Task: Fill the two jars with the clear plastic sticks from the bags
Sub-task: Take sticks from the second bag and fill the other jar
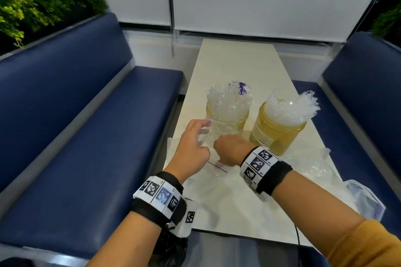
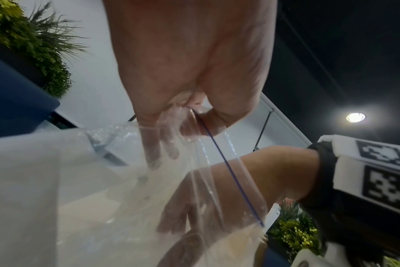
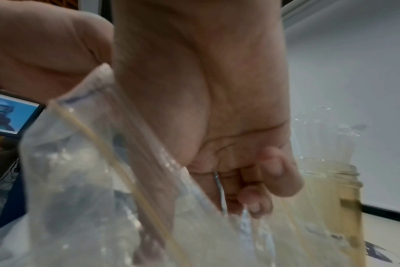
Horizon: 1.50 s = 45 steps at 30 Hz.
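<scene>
Two yellow-tinted jars stand on the table, the left jar (image 1: 226, 118) and the right jar (image 1: 275, 134), both packed with clear plastic sticks (image 1: 227, 98) that stick out above the rims. Just in front of the left jar I hold a clear zip bag (image 1: 213, 134) upright. My left hand (image 1: 205, 128) pinches its top edge at the blue zip line (image 2: 217, 150). My right hand (image 1: 225, 149) is inside the bag (image 3: 80, 162). Its fingers (image 3: 274, 169) curl round what looks like a thin clear stick (image 3: 218, 187), close beside a jar (image 3: 331, 189).
Limp clear bags (image 1: 321, 169) lie on the cream table (image 1: 227, 60) at the right, one (image 1: 364, 199) hanging over its edge. A purple-printed packet (image 1: 243, 89) sits behind the left jar. Blue benches (image 1: 86, 136) flank the narrow table.
</scene>
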Each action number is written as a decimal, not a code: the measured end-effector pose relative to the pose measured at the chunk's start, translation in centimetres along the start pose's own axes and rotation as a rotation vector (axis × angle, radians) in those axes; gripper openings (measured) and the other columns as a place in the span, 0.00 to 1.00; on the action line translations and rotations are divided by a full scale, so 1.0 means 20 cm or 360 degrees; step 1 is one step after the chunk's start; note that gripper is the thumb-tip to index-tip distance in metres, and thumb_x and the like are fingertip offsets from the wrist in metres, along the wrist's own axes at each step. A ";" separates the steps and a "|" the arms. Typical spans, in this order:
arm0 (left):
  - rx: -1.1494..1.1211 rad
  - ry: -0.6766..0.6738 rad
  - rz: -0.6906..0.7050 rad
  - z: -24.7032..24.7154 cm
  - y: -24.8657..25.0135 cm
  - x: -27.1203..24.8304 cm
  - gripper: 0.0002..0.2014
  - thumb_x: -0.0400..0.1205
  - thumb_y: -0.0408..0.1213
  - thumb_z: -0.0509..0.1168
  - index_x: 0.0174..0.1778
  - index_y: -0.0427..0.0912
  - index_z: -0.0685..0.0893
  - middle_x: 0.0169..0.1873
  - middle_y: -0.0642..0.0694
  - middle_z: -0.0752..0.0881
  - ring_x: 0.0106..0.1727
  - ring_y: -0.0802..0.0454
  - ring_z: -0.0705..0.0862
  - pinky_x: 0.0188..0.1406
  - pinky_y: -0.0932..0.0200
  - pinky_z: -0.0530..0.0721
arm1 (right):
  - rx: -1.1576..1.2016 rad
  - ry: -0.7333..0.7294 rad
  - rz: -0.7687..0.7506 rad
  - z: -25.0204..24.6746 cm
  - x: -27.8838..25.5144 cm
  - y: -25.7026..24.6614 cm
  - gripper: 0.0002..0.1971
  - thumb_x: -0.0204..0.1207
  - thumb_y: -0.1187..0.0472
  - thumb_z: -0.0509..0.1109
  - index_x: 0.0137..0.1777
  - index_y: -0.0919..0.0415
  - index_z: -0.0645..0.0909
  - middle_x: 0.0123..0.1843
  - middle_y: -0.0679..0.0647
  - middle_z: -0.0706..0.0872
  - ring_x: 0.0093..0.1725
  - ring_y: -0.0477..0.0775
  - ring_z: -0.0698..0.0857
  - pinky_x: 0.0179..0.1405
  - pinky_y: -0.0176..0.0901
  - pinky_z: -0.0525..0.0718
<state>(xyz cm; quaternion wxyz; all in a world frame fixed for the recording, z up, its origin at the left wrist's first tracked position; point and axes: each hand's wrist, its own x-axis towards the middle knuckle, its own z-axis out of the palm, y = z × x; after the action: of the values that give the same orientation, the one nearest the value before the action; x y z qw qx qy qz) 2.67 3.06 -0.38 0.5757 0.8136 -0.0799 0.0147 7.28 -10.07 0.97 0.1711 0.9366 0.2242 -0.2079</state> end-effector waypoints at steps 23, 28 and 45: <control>0.0475 0.0054 0.0066 0.05 -0.06 0.00 0.41 0.67 0.46 0.85 0.75 0.53 0.74 0.69 0.59 0.75 0.67 0.61 0.76 0.63 0.71 0.75 | 0.0638 0.0010 -0.0025 -0.25 -0.20 0.16 0.25 0.85 0.55 0.66 0.82 0.54 0.70 0.75 0.56 0.78 0.69 0.59 0.80 0.64 0.50 0.78; 0.0715 0.0257 0.0142 0.10 -0.04 0.00 0.40 0.63 0.60 0.83 0.69 0.54 0.77 0.63 0.60 0.78 0.59 0.61 0.79 0.59 0.61 0.79 | 0.0541 0.0126 -0.0025 -0.40 -0.30 0.12 0.21 0.84 0.58 0.68 0.76 0.57 0.76 0.65 0.56 0.85 0.59 0.58 0.85 0.50 0.45 0.78; 0.0113 0.0650 0.0069 0.08 0.09 0.07 0.07 0.80 0.34 0.68 0.38 0.50 0.83 0.27 0.55 0.84 0.27 0.60 0.83 0.22 0.73 0.72 | 0.1478 0.1502 -0.0115 -0.27 -0.17 -0.02 0.21 0.71 0.31 0.71 0.43 0.48 0.76 0.30 0.45 0.82 0.30 0.46 0.80 0.32 0.45 0.83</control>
<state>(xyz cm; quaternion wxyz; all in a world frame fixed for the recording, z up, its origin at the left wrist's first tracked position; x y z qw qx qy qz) 3.61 0.77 0.98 0.5504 0.8117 0.0215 0.1944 5.93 -8.71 7.01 -0.3740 0.8956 0.1934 0.1440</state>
